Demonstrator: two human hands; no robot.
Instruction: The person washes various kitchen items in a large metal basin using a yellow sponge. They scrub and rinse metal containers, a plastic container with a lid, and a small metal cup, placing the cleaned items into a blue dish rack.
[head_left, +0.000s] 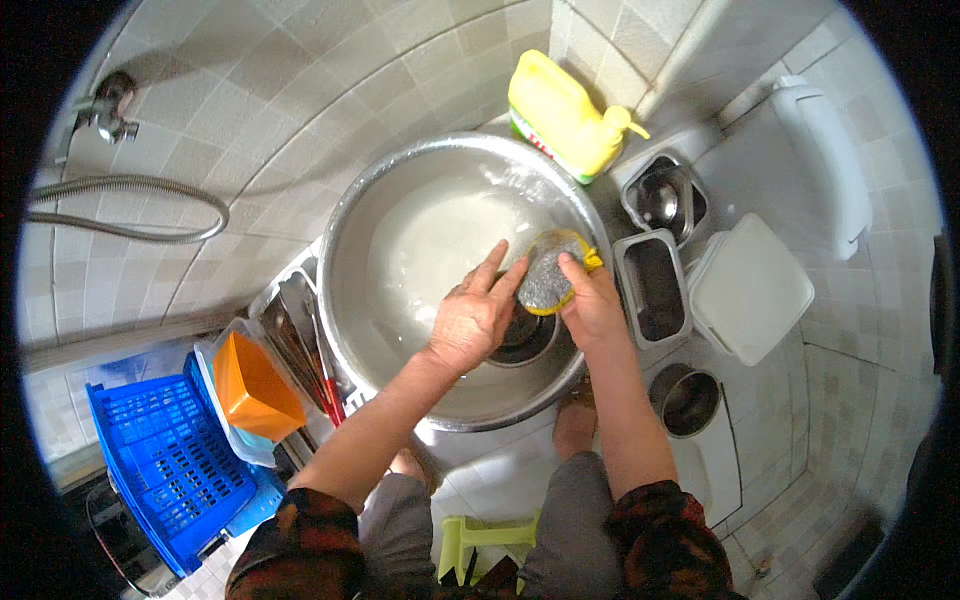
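Observation:
My right hand (594, 304) grips a round silver mesh scouring pad (551, 279) with a yellow edge, thumb on its face. The pad is above the right side of a large metal basin (352, 375) that holds cloudy, whitish water (420, 247). My left hand (474, 319) is over the basin, back upward, with its visible fingers extended and apart. One fingertip lies close to the pad's left edge. Under my hands is a round, dark-looking container (529, 341) inside the basin, partly covered. My left thumb is hidden, so whether that hand grips the container is unclear.
A yellow pump jug (559, 105) stands behind the basin. Rectangular metal containers (652, 289), pale lids (754, 289) and a round pot (684, 401) are at right. Utensils (304, 330), an orange container (259, 386) and a blue basket (172, 465) crowd the left. A hose (127, 184) hangs there.

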